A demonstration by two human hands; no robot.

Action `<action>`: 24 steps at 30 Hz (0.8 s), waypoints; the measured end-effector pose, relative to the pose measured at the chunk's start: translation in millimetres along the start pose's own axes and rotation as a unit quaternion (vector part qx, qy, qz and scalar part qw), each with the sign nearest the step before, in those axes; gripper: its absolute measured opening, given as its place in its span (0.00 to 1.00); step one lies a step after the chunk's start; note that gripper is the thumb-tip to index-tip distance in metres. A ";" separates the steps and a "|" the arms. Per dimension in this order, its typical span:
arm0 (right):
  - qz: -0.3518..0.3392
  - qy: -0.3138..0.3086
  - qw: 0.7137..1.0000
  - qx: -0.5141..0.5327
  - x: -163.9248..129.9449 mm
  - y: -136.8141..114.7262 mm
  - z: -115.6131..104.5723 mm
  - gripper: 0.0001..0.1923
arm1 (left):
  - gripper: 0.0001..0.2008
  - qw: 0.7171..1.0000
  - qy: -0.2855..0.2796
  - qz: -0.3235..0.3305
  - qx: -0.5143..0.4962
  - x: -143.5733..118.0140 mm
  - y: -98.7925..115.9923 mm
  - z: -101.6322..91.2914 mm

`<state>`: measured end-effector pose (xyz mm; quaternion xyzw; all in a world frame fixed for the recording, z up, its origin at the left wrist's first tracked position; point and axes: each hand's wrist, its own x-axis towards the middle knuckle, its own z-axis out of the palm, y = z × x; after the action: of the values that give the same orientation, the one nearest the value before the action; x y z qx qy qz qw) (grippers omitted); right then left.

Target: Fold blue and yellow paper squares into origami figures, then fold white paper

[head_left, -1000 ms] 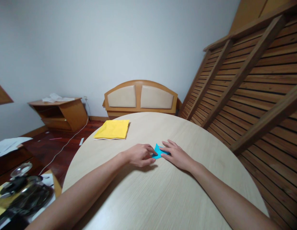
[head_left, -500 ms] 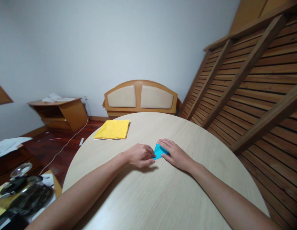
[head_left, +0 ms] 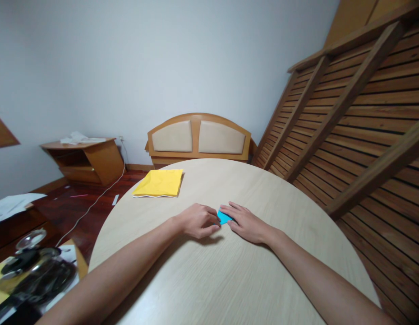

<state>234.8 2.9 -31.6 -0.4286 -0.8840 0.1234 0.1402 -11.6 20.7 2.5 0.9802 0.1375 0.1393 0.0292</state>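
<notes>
A small blue folded paper (head_left: 224, 217) lies on the round light-wood table (head_left: 229, 280), mostly covered by my hands. My left hand (head_left: 197, 220) is curled, its fingertips pinching the paper's left edge. My right hand (head_left: 246, 221) lies flat, fingers pressing down on the paper's right part. Only a small blue patch shows between the two hands.
A yellow paper pack (head_left: 159, 183) rests near the table's far left edge. A wooden headboard (head_left: 198, 137) stands behind the table, a slatted wooden frame (head_left: 347, 117) leans at the right. A low wooden stand (head_left: 82, 158) and a glass pot (head_left: 29, 266) are at the left.
My right hand has slid left over the blue paper, so less of it shows. The paper looks flatter and smaller. My left hand has barely moved.
</notes>
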 end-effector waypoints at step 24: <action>-0.010 0.000 1.000 -0.007 -2.3 -4.0 -3.6 0.27 | 0.12 0.999 -0.012 0.004 0.045 3.4 -0.6 1.9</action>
<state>234.5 -1.0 -27.2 -0.4212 -0.8888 0.1160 0.1386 -8.1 22.2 1.6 0.9827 0.1392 0.1215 -0.0136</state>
